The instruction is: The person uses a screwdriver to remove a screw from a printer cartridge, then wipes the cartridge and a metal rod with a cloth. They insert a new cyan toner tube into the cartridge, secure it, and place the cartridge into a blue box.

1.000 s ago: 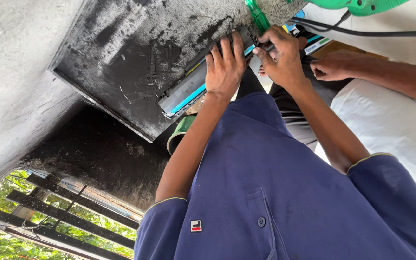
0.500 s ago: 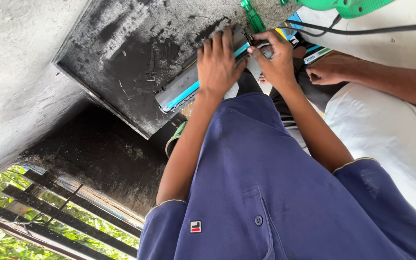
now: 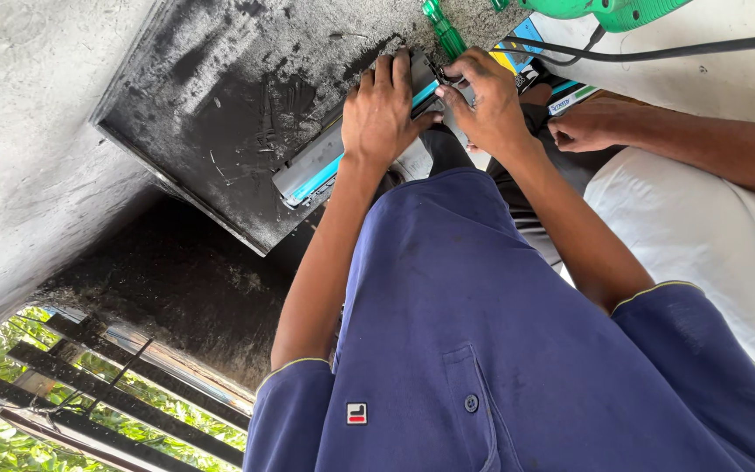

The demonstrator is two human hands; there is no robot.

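Observation:
A long grey toner cartridge (image 3: 316,166) with a cyan strip lies on a soot-black sheet (image 3: 220,96). My left hand (image 3: 382,114) lies flat over the cartridge's middle and presses on it. My right hand (image 3: 482,105) pinches the cartridge's far end between thumb and fingers. A green screwdriver handle (image 3: 443,31) sticks out just past those fingertips; whether the hand holds it I cannot tell. My navy shirt fills the lower part of the view.
Another person's hand (image 3: 587,127) and arm rest to the right, above a white garment (image 3: 709,236). A green power tool (image 3: 609,10) and its black cable (image 3: 701,45) lie at the top. A grey concrete wall (image 3: 28,157) and metal railing (image 3: 89,393) stand left.
Both hands and the cartridge have drifted slightly left in the view. Both hands stay where they were on the cartridge.

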